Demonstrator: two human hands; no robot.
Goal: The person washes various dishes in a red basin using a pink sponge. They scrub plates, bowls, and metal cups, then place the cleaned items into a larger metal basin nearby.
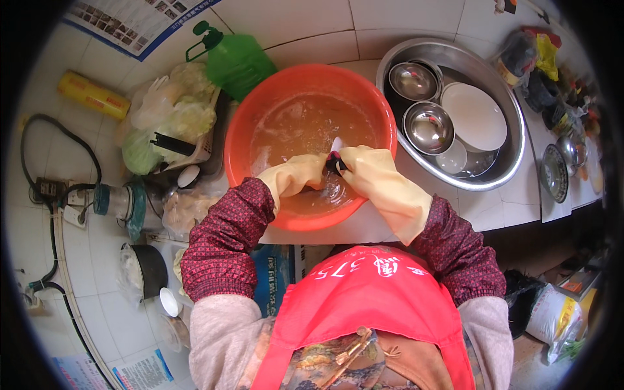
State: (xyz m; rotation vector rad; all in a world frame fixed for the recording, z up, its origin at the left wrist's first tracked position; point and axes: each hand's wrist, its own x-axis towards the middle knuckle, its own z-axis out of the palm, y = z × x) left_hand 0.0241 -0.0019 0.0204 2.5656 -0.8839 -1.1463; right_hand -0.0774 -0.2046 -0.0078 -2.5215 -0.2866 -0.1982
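Note:
An orange plastic basin (pixel 242 130) holds brownish, sudsy water, with both my hands in pale yellow rubber gloves over it. My right hand (pixel 359 169) is closed on a small dark item (pixel 335 162) with a pale tip sticking up, too small to identify. My left hand (pixel 302 170) reaches from the lower left to the same item, its fingers curled and partly hidden at or under the water. Both hands are near the middle-right of the basin, and water ripples just below them.
A steel tub (pixel 491 175) holding bowls and plates sits right of the basin. At left are a green jug (pixel 237 62), bagged greens (pixel 140 146), a yellow film roll (pixel 94 94) and a black pot (pixel 151 273). More dishes (pixel 556 169) and bags line the far right.

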